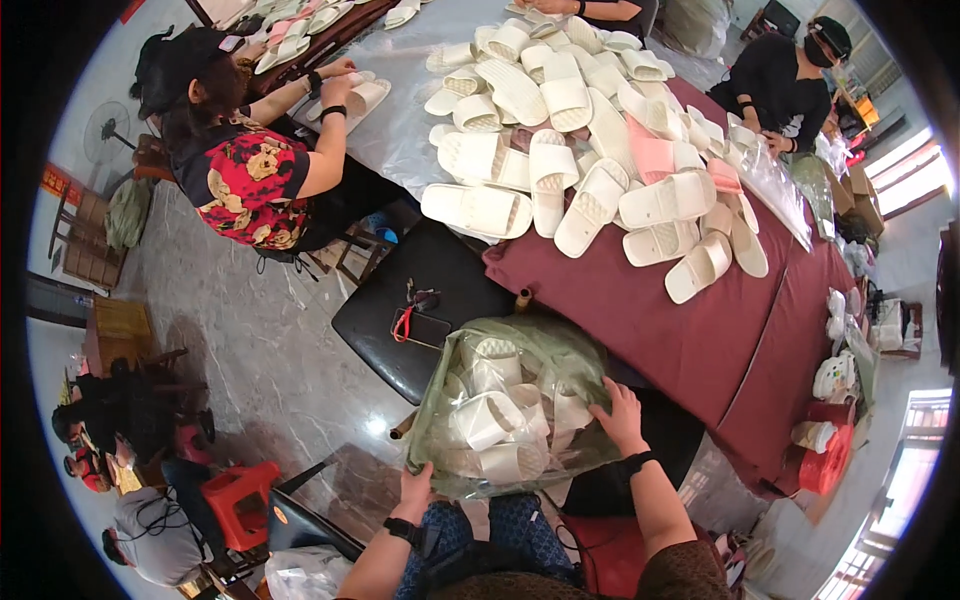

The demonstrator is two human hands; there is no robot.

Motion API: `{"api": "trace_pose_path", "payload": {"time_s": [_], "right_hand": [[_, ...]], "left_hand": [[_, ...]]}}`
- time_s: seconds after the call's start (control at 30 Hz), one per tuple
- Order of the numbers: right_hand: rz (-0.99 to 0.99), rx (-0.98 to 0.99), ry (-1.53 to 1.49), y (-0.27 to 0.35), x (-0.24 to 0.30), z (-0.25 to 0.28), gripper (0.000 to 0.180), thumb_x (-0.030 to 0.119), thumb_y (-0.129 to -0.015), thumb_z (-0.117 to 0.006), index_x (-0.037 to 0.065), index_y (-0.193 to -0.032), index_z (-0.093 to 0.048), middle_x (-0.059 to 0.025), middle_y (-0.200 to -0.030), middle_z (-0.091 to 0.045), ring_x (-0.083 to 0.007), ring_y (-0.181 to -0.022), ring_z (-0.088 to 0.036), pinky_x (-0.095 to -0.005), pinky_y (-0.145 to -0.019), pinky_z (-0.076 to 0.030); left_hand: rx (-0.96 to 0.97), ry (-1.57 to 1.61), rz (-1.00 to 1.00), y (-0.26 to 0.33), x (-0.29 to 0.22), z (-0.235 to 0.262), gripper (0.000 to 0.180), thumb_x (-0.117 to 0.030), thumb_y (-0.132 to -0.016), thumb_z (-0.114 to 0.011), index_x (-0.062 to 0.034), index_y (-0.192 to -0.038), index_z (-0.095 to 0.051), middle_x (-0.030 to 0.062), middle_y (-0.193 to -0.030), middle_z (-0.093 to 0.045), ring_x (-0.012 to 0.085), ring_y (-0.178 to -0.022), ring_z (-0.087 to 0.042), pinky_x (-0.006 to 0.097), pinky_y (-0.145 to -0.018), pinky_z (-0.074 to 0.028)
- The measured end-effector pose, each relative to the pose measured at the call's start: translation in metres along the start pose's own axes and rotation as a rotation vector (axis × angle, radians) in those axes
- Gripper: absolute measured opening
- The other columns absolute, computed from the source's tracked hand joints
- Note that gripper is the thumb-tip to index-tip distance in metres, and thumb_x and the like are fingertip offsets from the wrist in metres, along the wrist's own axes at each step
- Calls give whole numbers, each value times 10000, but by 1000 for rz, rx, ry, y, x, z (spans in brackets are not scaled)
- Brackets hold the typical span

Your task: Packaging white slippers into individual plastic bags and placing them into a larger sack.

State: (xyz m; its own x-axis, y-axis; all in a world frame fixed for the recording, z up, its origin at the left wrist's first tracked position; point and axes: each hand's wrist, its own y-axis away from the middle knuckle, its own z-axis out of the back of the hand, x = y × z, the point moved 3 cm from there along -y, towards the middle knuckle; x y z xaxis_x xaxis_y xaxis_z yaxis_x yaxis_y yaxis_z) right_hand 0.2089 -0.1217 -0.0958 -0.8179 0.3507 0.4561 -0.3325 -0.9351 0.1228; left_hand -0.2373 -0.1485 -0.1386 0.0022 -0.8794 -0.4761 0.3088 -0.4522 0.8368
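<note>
A large translucent green plastic bag sits open in front of me, above my lap. Inside lie several white slippers, some wrapped in clear film. My left hand grips the bag's near left edge, its fingers partly hidden by the plastic. At the right side, my right hand holds the bag's rim between thumb and fingers. Beyond the bag, a big heap of loose white slippers covers the table, with a few pink slippers among them.
The table has a dark red cloth. A black padded bench carries a phone and red-handled scissors. Co-workers sit at the left and far right of the table. A red stool stands on the grey floor at left.
</note>
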Motion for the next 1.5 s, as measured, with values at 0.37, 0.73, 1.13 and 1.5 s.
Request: {"api": "trace_pose_path", "payload": {"time_s": [0.37, 0.73, 1.13, 1.5], "right_hand": [[-534, -291, -1259, 12, -25, -22, 257, 152, -951, -392, 2, -989, -597, -57, -907, -612, -142, -827, -561, -296, -776, -452], [-705, -228, -1585, 122, 89, 78, 309, 204, -947, -405, 9, -1041, -625, -82, -1002, -657, -208, -901, -629, -356, -799, -501], [-355, -124, -1614, 206, 176, 126, 293, 217, -949, -417, 26, -1047, -617, -75, -999, -650, -177, -893, -615, -319, -805, -496], [-383, 587, -1012, 295, 178, -12, 247, 155, -915, -435, 10, -872, -629, -29, -765, -607, -134, -702, -558, -318, -634, -467]], "left_hand": [[73, 294, -112, 79, 16, 0, 311, -161, -986, -477, -23, -1265, -478, 101, -1127, -593, 207, -1002, -574, 353, -827, -475], [295, 256, 9, 206, 14, 138, 354, -193, -986, -480, -3, -1284, -487, 94, -1115, -636, 200, -979, -626, 339, -807, -513], [214, 678, -117, 263, 20, 275, 335, -217, -956, -538, -29, -1233, -547, 104, -1132, -640, 247, -959, -636, 421, -814, -523], [-112, 755, -107, 233, 136, 316, 356, -195, -947, -543, -17, -1254, -523, 114, -1163, -619, 252, -1017, -608, 402, -865, -493]]}}
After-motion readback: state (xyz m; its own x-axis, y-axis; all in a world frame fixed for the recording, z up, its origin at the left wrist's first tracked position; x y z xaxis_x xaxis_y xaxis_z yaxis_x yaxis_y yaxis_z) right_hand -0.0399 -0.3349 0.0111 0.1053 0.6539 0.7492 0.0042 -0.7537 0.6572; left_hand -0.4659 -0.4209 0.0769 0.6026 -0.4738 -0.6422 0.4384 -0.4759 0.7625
